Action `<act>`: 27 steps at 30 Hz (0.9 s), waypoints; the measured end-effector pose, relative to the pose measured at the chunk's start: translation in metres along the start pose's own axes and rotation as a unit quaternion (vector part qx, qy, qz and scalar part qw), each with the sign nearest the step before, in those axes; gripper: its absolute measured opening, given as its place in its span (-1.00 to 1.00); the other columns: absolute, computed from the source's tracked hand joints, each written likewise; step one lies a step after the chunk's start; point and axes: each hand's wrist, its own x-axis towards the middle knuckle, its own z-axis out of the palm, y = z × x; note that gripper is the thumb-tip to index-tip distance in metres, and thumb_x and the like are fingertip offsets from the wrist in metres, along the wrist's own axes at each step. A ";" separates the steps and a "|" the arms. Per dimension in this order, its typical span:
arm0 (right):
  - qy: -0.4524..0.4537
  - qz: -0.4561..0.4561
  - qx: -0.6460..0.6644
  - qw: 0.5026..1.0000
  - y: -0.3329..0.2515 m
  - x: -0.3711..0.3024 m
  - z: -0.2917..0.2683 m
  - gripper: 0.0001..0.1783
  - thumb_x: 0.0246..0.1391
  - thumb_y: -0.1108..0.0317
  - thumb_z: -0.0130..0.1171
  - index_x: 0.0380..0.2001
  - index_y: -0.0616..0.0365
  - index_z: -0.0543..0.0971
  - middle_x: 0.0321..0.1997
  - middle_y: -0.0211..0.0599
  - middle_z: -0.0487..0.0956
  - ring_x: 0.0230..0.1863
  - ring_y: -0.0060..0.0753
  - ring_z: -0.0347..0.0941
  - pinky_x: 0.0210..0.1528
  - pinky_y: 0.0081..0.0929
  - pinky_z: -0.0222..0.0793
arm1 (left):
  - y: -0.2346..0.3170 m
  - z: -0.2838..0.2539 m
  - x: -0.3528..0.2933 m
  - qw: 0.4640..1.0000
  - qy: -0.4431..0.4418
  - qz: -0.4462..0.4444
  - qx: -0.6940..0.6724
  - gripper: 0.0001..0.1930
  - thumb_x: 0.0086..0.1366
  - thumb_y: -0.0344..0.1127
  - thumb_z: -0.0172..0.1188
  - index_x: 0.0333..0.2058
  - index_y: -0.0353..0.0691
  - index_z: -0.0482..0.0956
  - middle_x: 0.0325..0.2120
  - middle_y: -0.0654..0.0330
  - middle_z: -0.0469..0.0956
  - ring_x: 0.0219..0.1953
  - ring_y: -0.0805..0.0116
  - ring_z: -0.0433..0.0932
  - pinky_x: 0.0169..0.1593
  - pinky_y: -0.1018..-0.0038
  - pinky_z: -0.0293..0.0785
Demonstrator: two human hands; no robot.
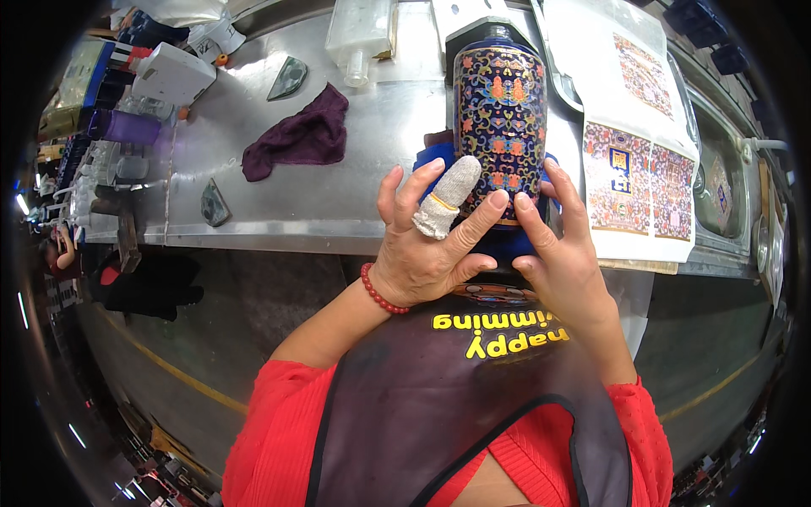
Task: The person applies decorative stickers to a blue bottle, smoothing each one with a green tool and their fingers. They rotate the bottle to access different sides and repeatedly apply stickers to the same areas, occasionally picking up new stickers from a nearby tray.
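Observation:
A dark blue bottle [500,118] with a dense pattern of flowers and gold scrolls lies with its clear neck away from me. Its lower end is between my hands. My left hand [431,245] has its fingers spread, with a knitted grey-white finger sleeve [456,190] on one finger. That sleeved finger and the index fingertip rest on the bottle's lower left surface. From the right, my right hand [566,245] lays its index fingertip on the lower front, and its other fingers reach along the right side. Blue cloth [433,155] shows beside the bottle.
Printed pattern sheets [619,182] lie right of the bottle, beside a metal basin [718,190]. On the metal table [380,160] are a purple cloth [304,135], two dark flat scraper-like pieces [289,79] and a clear glass bottle [359,38]. A white plastic jug [173,74] stands far left.

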 end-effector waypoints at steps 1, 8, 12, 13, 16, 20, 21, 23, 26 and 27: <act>0.002 -0.001 0.002 1.000 0.000 0.000 0.000 -0.19 -0.03 0.31 0.46 0.35 -0.10 0.46 0.51 0.21 0.11 0.42 0.27 0.21 0.38 -0.02 0.25 | 0.000 0.000 0.000 1.000 -0.001 0.000 0.002 -0.41 0.45 0.31 -0.11 0.25 0.17 0.56 0.29 0.14 0.40 0.35 0.08 0.15 0.43 -0.05 -0.15; 0.004 -0.004 -0.001 1.000 -0.001 0.001 0.000 -0.18 -0.05 0.33 0.47 0.35 -0.09 0.46 0.51 0.20 0.11 0.43 0.27 0.20 0.38 -0.02 0.26 | -0.001 -0.001 0.000 1.000 -0.003 0.005 -0.001 -0.43 0.43 0.29 -0.05 0.25 0.21 0.56 0.29 0.13 0.39 0.35 0.08 0.14 0.43 -0.04 -0.14; -0.002 0.008 0.007 1.000 0.000 0.000 0.000 -0.17 -0.08 0.34 0.48 0.34 -0.09 0.46 0.51 0.20 0.10 0.43 0.27 0.19 0.38 -0.02 0.26 | -0.003 -0.001 0.000 1.000 0.000 0.013 -0.001 -0.44 0.43 0.27 -0.02 0.25 0.21 0.56 0.29 0.13 0.39 0.35 0.08 0.15 0.43 -0.04 -0.14; -0.002 0.009 0.008 1.000 0.000 0.000 0.000 -0.16 -0.08 0.34 0.48 0.34 -0.08 0.46 0.51 0.20 0.10 0.43 0.27 0.19 0.38 -0.02 0.26 | -0.004 -0.001 0.000 1.000 -0.002 0.015 -0.003 -0.45 0.43 0.27 -0.02 0.25 0.22 0.56 0.29 0.14 0.39 0.35 0.08 0.15 0.43 -0.04 -0.14; 0.000 0.006 0.009 1.000 0.001 0.000 0.001 -0.15 -0.11 0.36 0.49 0.33 -0.08 0.47 0.52 0.20 0.10 0.43 0.27 0.20 0.38 -0.01 0.26 | -0.006 0.000 -0.001 1.000 -0.002 0.021 -0.012 -0.46 0.43 0.26 0.00 0.24 0.21 0.57 0.28 0.15 0.40 0.34 0.07 0.15 0.43 -0.04 -0.14; -0.003 0.010 0.020 1.000 0.002 -0.002 -0.001 -0.14 -0.14 0.37 0.50 0.32 -0.08 0.48 0.52 0.20 0.10 0.42 0.27 0.21 0.37 -0.01 0.26 | -0.006 0.000 -0.004 0.999 -0.004 0.025 -0.030 -0.48 0.43 0.23 0.02 0.21 0.18 0.60 0.26 0.19 0.41 0.33 0.08 0.17 0.42 -0.04 -0.12; -0.007 0.007 0.019 1.000 0.002 -0.002 -0.002 -0.15 -0.14 0.37 0.50 0.32 -0.08 0.48 0.51 0.20 0.10 0.42 0.27 0.21 0.37 -0.01 0.26 | -0.006 0.000 -0.004 0.999 -0.006 0.028 -0.032 -0.48 0.43 0.22 0.03 0.20 0.17 0.61 0.26 0.21 0.41 0.32 0.08 0.18 0.42 -0.03 -0.11; -0.010 -0.012 0.010 1.000 0.004 -0.002 -0.003 -0.15 -0.14 0.37 0.51 0.31 -0.08 0.49 0.51 0.20 0.11 0.41 0.28 0.22 0.37 0.00 0.25 | -0.006 0.000 -0.005 0.999 -0.003 0.030 -0.035 -0.49 0.42 0.21 0.04 0.19 0.15 0.62 0.25 0.24 0.40 0.31 0.08 0.19 0.41 -0.03 -0.10; -0.010 -0.018 -0.006 1.000 0.004 -0.001 -0.004 -0.16 -0.16 0.37 0.51 0.30 -0.08 0.51 0.51 0.21 0.12 0.41 0.29 0.22 0.38 0.02 0.24 | -0.006 0.000 -0.006 0.999 0.000 0.031 -0.038 -0.50 0.41 0.20 0.06 0.17 0.14 0.64 0.25 0.28 0.40 0.31 0.09 0.19 0.41 -0.02 -0.08; -0.009 -0.015 0.000 1.000 0.004 -0.001 -0.004 -0.18 -0.16 0.37 0.51 0.27 -0.08 0.53 0.51 0.21 0.12 0.42 0.29 0.21 0.38 0.02 0.23 | -0.006 0.000 -0.006 0.999 0.001 0.030 -0.040 -0.50 0.41 0.20 0.06 0.17 0.14 0.64 0.25 0.28 0.40 0.31 0.09 0.19 0.41 -0.02 -0.07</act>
